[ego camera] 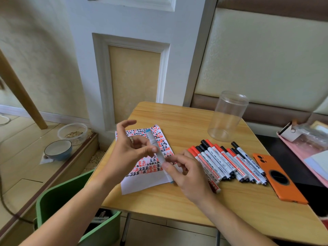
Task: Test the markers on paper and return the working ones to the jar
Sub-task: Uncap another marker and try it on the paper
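A white marker with blue ends (154,142) is held above the paper (147,181). My left hand (131,151) pinches its upper part between thumb and fingers, the other fingers spread. My right hand (186,173) grips its lower end. The paper lies on the wooden table (177,201) and is covered with red and black marks. A pile of several white markers with red or black caps (229,162) lies to the right of my right hand. The clear jar (227,116) stands upright and empty at the back of the table.
An orange phone (278,178) lies face down right of the markers. A pink tray (307,148) with papers sits at the far right. A green bin (58,206) stands at the table's left front. Two bowls (58,150) rest on the floor ledge to the left.
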Demonstrator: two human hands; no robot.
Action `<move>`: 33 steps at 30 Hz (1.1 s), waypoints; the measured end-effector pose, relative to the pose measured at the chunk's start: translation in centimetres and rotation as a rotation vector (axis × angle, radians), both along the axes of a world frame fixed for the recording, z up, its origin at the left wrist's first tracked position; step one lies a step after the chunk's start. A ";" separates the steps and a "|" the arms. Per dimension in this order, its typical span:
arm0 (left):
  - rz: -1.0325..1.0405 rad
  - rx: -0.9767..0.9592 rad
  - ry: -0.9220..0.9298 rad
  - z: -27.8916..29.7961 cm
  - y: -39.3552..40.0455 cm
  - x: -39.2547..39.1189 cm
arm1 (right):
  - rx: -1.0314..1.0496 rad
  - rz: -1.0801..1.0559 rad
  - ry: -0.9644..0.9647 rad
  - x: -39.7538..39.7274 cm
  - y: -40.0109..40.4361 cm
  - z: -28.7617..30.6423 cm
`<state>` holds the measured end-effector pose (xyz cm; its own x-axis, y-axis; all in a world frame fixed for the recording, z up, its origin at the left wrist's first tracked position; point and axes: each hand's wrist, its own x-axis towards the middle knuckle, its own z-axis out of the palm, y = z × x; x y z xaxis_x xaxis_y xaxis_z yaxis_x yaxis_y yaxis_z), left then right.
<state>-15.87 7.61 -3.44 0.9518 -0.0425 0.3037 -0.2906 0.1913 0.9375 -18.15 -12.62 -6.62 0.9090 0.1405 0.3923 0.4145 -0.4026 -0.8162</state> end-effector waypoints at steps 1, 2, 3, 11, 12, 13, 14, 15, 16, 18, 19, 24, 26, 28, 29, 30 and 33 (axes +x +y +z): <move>-0.012 0.001 0.007 0.1 0.0 0.0 | 0.017 0.023 0.016 0.0 0.0 0.0; -0.033 0.030 0.008 0.2 0.0 -0.2 | 0.055 0.045 0.044 0.0 0.0 0.0; -0.054 0.081 0.004 0.3 0.0 -0.3 | 0.115 0.067 0.075 -0.1 0.1 0.0; -0.192 0.806 -0.258 -1.5 -0.7 -0.1 | 0.396 0.126 0.122 0.0 -0.2 0.3; -0.191 0.851 -0.270 -1.7 -0.7 0.0 | 0.406 0.135 0.127 0.1 -0.2 0.3; -0.183 0.874 -0.268 -2.0 -0.6 0.2 | 0.413 0.134 0.128 0.1 -0.1 0.3; -0.160 0.891 -0.268 -2.3 -0.4 0.5 | 0.422 0.117 0.124 0.1 -0.1 0.3; -0.126 0.911 -0.269 -2.4 -0.1 0.8 | 0.436 0.079 0.120 0.1 0.0 0.3; -0.100 0.931 -0.263 -2.4 0.2 1.0 | 0.449 0.025 0.116 0.1 0.0 0.2; -0.093 0.944 -0.209 -2.5 1.0 1.4 | 0.432 -0.098 0.076 0.1 0.0 0.1; -0.102 0.934 -0.176 -2.4 1.3 1.5 | 0.396 -0.161 0.029 0.0 0.0 0.0; -0.148 0.888 -0.122 -1.4 1.4 0.7 | -0.071 -0.339 -0.439 -0.4 -0.2 1.0; -0.183 0.826 -0.111 -1.3 1.2 0.4 | -0.337 -0.257 -0.582 -0.2 0.0 1.4; -0.212 0.766 -0.113 -1.2 0.9 0.2 | -0.529 -0.174 -0.633 0.1 0.4 1.5; -0.217 0.750 -0.120 -1.2 0.7 0.1 | -0.593 -0.138 -0.645 0.2 0.6 1.3; -0.224 0.738 -0.127 -1.3 0.5 0.1 | -0.641 -0.107 -0.650 0.3 0.7 1.1; -0.238 0.740 -0.153 -1.7 0.0 0.2 | -0.722 -0.084 -0.674 0.6 0.8 0.8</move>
